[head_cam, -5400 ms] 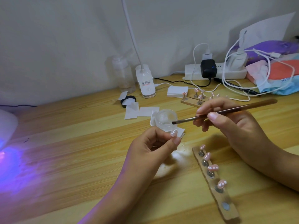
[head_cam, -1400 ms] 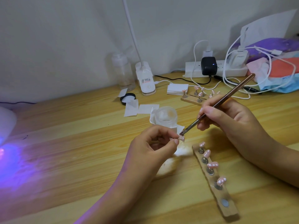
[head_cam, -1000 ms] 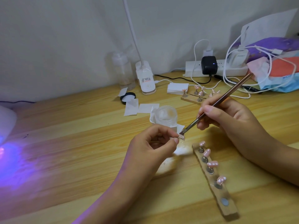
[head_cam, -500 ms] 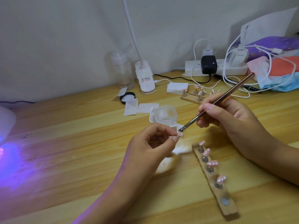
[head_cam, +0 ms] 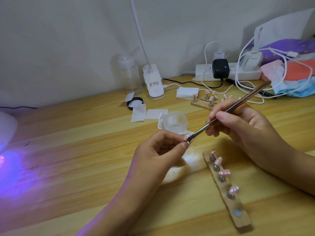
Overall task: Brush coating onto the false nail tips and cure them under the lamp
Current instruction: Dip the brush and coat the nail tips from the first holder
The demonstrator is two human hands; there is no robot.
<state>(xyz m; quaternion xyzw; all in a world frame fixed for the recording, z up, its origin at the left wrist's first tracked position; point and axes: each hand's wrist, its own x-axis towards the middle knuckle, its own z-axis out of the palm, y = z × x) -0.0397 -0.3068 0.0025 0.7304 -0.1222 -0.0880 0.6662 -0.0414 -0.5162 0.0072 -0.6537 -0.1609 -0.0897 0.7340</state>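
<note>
Diagonally: brush (head_cam: pixel 252 94) bristles down-left on nail tip (head_cam: pixel 187 137), handle up-right.

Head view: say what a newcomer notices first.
At centre, the left hand pinches a pink nail tip while the brush in the right hand touches it. Lower right, a wooden strip carries four more pink tips; far left, violet light spills over the table from the curing lamp.
</note>
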